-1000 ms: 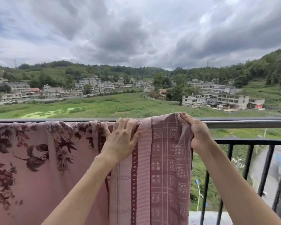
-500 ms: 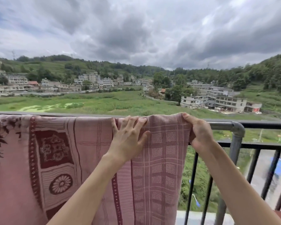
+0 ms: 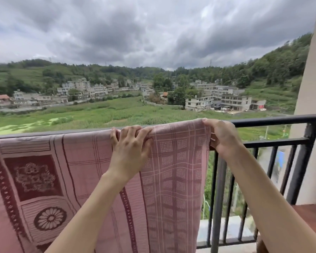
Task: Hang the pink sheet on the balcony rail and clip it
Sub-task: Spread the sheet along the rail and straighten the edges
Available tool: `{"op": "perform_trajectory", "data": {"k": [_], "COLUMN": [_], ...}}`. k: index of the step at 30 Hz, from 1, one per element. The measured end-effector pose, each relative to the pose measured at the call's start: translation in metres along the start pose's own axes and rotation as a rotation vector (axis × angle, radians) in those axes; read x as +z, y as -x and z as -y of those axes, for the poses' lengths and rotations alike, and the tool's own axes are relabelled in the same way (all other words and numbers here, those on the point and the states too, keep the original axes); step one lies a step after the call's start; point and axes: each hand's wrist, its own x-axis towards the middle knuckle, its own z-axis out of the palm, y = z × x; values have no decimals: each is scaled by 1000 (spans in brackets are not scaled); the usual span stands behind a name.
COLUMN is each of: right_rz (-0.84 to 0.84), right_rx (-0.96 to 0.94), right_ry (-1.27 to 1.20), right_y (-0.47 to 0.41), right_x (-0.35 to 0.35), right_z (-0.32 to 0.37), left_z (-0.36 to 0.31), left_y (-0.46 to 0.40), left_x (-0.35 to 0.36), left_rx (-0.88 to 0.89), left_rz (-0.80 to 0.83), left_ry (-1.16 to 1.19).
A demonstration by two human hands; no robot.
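The pink sheet [image 3: 173, 172], woven with dark red checks and flower panels, hangs over the dark metal balcony rail [image 3: 274, 120] and covers it from the left edge to past the middle. My left hand [image 3: 130, 148] lies flat on the cloth at the top of the rail, fingers curled over it. My right hand [image 3: 221, 137] pinches the sheet's right edge at the rail top. No clip is in view.
Bare rail and black vertical bars [image 3: 232, 194] continue to the right as far as a beige wall pillar [image 3: 312, 99]. A reddish-brown wooden surface [image 3: 310, 220] sits at lower right. Beyond the rail lie green fields and village buildings far below.
The sheet has slid rightward along the rail with both hands; the floral part has gone out at the left. The view has turned right, bringing the pillar into sight.
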Motion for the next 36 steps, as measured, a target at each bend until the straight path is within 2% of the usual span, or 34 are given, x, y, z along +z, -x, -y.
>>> {"op": "perform_trajectory", "data": {"k": [7,15,18,20,25,30,36], "right_rz": [40,367,434,440,545,657,638], "right_rx": [-143,-37,-104,-178,-160,-188,-224], "right_ry": [81,15,32,92,47,-5,-123], "right_y": [-20,-55,-66,-72,-86,-96,-109], "right_x": [-62,-99,-102,-102,-105,-111,-112], "right_z": [20,9,2,4,-5,-18,-14], "left_z": [-50,-147,-184,-201,-223,-233,-245], "left_y": [-13,-18,-13,-12,-22,-30,-44], "left_x": [20,67,87,98,109,110,96], "left_rx": [-4,-67,-108,-185,-404,-412,-362], "left_rz": [12,-216,-309,-306,-204,-294,-359], "left_ry": [13,69,25,-33,-19,150,227]}}
